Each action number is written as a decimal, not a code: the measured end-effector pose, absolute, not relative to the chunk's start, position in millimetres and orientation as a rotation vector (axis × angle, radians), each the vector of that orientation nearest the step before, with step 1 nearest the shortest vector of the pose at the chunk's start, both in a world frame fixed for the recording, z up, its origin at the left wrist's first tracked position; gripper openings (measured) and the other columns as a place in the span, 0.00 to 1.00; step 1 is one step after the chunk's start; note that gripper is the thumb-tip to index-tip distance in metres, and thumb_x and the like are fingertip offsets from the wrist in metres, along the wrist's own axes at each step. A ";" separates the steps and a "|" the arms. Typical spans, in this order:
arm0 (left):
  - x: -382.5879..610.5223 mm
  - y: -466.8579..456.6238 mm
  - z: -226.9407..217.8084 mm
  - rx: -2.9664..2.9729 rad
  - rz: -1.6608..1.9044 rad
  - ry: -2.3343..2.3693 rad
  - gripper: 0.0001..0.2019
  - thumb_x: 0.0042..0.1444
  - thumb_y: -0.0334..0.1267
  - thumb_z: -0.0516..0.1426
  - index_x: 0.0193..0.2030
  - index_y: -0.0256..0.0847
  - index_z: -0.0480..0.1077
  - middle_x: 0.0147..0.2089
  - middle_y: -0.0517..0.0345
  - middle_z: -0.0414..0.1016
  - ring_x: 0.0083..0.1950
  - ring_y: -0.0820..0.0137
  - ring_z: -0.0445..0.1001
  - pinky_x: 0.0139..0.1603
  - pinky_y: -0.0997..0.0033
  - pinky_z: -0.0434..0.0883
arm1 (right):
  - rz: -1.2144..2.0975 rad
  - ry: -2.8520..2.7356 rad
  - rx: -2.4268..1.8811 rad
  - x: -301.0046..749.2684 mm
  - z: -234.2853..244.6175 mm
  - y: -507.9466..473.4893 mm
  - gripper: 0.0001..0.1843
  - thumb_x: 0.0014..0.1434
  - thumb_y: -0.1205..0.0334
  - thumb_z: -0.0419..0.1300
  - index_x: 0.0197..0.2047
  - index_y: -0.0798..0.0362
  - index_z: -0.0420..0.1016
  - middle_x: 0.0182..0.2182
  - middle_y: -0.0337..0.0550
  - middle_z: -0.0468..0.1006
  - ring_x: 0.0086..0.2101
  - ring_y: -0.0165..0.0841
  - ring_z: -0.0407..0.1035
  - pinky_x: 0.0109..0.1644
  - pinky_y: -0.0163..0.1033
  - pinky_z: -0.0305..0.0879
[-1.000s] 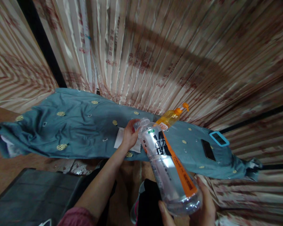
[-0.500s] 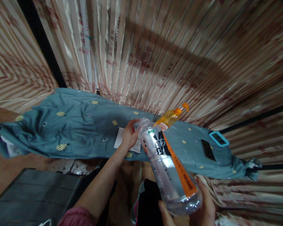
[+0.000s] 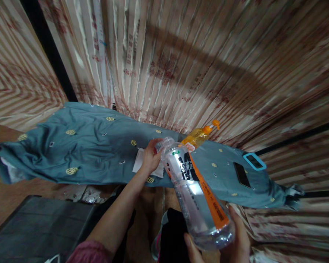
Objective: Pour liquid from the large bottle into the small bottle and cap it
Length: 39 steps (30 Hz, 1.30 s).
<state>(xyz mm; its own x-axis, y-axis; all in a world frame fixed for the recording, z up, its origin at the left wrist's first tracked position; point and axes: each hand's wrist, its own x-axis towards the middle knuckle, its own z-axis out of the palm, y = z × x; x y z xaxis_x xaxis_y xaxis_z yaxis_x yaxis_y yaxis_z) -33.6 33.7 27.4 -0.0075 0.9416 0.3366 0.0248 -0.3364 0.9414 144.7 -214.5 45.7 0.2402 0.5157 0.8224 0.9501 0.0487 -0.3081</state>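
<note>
A clear plastic bottle (image 3: 192, 190) with a silver and orange label is tilted before me, its uncapped-looking mouth pointing away and to the left. My right hand (image 3: 238, 239) grips it round the base, thumb on one side and fingers on the other. At the neck, my left hand (image 3: 151, 159) is closed on the bottle, its fingertips partly hidden behind it. Under the left hand a white paper sheet (image 3: 137, 160) lies on the cloth. Just beyond the bottle is a pump bottle (image 3: 196, 137) of yellow liquid with an orange pump head.
A blue-green patterned cloth (image 3: 93, 146) covers the narrow table. On its right side lie a dark phone (image 3: 241, 174) and a blue-framed device (image 3: 254, 161). Pleated curtains (image 3: 164, 65) rise behind. A dark grey box (image 3: 38, 226) stands on the floor at lower left.
</note>
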 end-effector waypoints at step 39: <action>-33.4 32.5 30.4 1.440 1.453 1.051 0.17 0.55 0.45 0.62 0.48 0.38 0.74 0.51 0.46 0.80 0.52 0.58 0.78 0.56 0.57 0.73 | -0.279 -1.333 -1.799 88.7 93.8 -226.6 0.59 0.45 0.44 0.72 0.73 0.50 0.51 0.66 0.54 0.66 0.59 0.56 0.69 0.50 0.59 0.78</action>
